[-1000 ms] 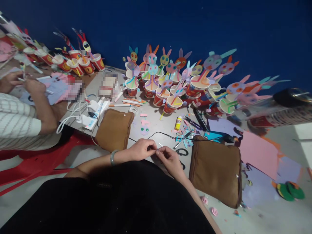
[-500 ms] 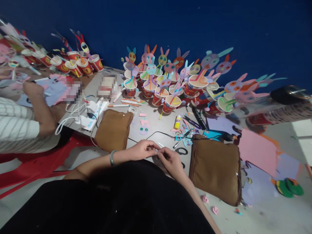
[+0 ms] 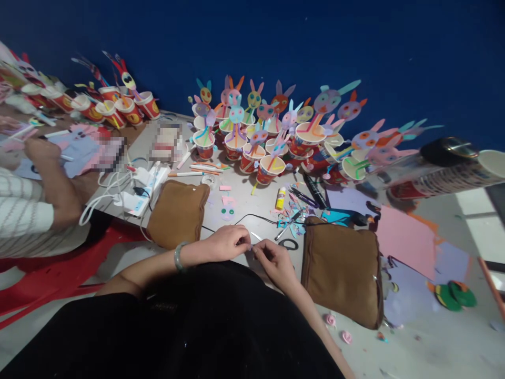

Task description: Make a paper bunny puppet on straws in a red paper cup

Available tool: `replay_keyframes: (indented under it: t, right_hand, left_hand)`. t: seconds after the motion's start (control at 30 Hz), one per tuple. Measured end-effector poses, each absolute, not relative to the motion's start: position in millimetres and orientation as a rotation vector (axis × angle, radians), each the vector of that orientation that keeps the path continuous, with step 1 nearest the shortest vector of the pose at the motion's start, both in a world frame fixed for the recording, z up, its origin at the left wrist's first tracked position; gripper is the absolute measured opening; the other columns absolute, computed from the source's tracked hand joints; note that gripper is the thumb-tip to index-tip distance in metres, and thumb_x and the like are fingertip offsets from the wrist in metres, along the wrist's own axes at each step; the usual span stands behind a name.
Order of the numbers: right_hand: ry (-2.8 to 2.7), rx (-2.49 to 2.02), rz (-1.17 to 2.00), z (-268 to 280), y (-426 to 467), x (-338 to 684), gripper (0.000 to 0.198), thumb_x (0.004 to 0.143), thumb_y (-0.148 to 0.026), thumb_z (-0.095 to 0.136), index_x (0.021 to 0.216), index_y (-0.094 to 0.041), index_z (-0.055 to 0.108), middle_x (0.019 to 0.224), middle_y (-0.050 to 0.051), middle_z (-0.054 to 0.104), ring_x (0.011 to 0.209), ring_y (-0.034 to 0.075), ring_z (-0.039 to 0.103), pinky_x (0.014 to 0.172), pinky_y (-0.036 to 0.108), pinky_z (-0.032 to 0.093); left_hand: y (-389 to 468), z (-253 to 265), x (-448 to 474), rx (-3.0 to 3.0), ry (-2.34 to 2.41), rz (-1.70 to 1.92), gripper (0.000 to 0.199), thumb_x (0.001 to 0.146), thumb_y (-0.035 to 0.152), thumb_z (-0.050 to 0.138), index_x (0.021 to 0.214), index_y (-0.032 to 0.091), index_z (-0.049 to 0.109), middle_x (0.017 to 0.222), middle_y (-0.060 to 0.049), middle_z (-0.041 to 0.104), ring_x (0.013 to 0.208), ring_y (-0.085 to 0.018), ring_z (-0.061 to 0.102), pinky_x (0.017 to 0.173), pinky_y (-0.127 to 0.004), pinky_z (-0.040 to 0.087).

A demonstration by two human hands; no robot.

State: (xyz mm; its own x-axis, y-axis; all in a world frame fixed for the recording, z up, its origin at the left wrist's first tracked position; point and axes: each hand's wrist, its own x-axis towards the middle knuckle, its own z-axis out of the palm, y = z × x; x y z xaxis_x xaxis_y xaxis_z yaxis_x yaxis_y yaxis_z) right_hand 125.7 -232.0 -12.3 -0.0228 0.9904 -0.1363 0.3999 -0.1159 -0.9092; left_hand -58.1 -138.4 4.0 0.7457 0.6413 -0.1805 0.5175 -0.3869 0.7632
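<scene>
Meeting at the fingertips in the lower middle of the frame, two bare hands work close to the table edge. The left hand (image 3: 229, 242), with a smooth, rounded grey-green bangle (image 3: 179, 256) at its wrist, curls its fingers nearly closed; the right hand (image 3: 275, 259) brings thumb and forefinger together. Between the fingertips is a tiny lilac piece (image 3: 251, 247), mostly hidden and too small to identify. Just beside the right hand lies a looped black scissors handle (image 3: 290, 244).

On either side sit brown cushions (image 3: 177, 213) of soft fabric with piped seams. Above the left hand, at centre, rests a flat lilac paper face (image 3: 228, 211) with round green eyes; right of it stands a yellow glue stick (image 3: 280, 199) near curly paper scraps (image 3: 296, 218).

Across the upper centre, red-printed paper cups (image 3: 271, 169) hold flat rabbit heads (image 3: 236, 114) with pointed ears. Smooth pink paper (image 3: 408, 242) lies at right, below a nested stack of cups (image 3: 437, 179). Printing on the cups and glue is too small to read. At far left is another person's striped sleeve (image 3: 23, 197).
</scene>
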Motion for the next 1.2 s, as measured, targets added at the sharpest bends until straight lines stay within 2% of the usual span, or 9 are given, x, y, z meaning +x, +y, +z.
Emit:
replay_keyframes:
  t: [0.17,0.37,0.57,0.77,0.9,1.03,1.2]
  right_hand:
    - [-1.494,-1.590,1.111,-12,-230,124,0.027,0.091,-0.040,0.058,0.071,-0.021,0.059,0.058,-0.002,0.054,0.054,0.012,0.044,0.052,0.025,0.035]
    - [-1.482,-1.598,1.087,-13,-227,122,0.023,0.089,-0.034,0.058,0.070,-0.021,0.059,0.060,-0.002,0.056,0.056,0.012,0.046,0.055,0.025,0.036]
    - [-1.412,-1.674,1.001,-18,-226,121,0.027,0.092,-0.041,0.055,0.074,-0.021,0.060,0.061,0.000,0.060,0.057,0.014,0.051,0.056,0.026,0.038]
    - [-1.436,-1.858,0.803,-26,-219,129,0.031,0.094,-0.044,0.054,0.079,-0.020,0.067,0.064,0.003,0.066,0.057,0.016,0.056,0.060,0.028,0.040]
    - [-1.456,-2.002,0.725,-28,-212,134,0.035,0.092,-0.048,0.055,0.076,-0.021,0.070,0.061,0.003,0.068,0.055,0.017,0.057,0.059,0.028,0.037]
    - [-1.486,-2.107,0.707,-27,-205,133,0.036,0.091,-0.049,0.056,0.074,-0.022,0.072,0.065,0.003,0.072,0.061,0.019,0.063,0.061,0.029,0.036]
    - [-1.580,-2.229,0.705,-24,-198,128,0.032,0.091,-0.046,0.057,0.076,-0.023,0.073,0.067,0.004,0.073,0.065,0.020,0.064,0.060,0.029,0.030]
  left_hand:
    - [-138,6,-57,2.108,0.864,0.160,0.003,0.087,0.019,0.064,0.084,0.018,0.066,0.088,-0.004,0.070,0.080,-0.017,0.063,0.073,-0.028,0.046]
    - [-137,5,-57,2.120,0.887,0.138,0.004,0.088,0.018,0.062,0.086,0.018,0.065,0.089,-0.004,0.070,0.080,-0.017,0.063,0.074,-0.029,0.046]
    - [-135,3,-62,2.173,0.936,0.233,0.007,0.092,0.019,0.057,0.089,0.019,0.064,0.087,-0.003,0.068,0.080,-0.017,0.062,0.075,-0.029,0.047]
    - [-137,0,-73,2.438,0.852,0.242,0.019,0.101,0.023,0.046,0.094,0.017,0.063,0.095,-0.007,0.067,0.091,-0.020,0.061,0.084,-0.034,0.048]
    - [-140,-6,-72,2.692,0.589,0.165,0.022,0.101,0.024,0.047,0.097,0.014,0.066,0.117,-0.013,0.068,0.105,-0.024,0.058,0.093,-0.038,0.045]
    - [-145,-10,-66,2.860,0.464,-0.023,0.022,0.097,0.032,0.058,0.103,0.014,0.070,0.147,-0.014,0.057,0.115,-0.028,0.054,0.086,-0.040,0.043]
    - [-150,-11,-60,2.889,0.511,-0.152,0.034,0.094,0.044,0.064,0.108,0.013,0.071,0.158,-0.016,0.046,0.119,-0.030,0.053,0.087,-0.041,0.042]
